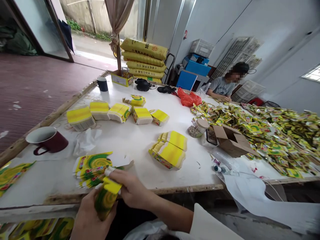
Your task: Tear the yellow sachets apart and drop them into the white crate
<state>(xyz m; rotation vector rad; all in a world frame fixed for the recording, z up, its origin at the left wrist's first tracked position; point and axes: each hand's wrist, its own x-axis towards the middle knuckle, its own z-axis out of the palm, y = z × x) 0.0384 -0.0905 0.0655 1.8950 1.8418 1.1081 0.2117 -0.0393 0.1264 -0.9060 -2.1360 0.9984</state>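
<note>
Yellow-green printed carton (106, 201) at near edge of white table (130, 140). Left hand (91, 213) wrapped round its lower part; right hand (132, 186) gripping its top end. Flat carton pile (92, 165) just beyond. Banded-looking yellow bundles (171, 150) farther right; maroon mug (56, 141) left.

Yellow-green carton (106, 201) in left grip (88, 213)

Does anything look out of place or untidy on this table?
Yes: a crumpled white tissue lies beside the maroon mug, looking discarded near the neat yellow stacks. On the right, yellow packets sprawl in a loose heap.
</note>
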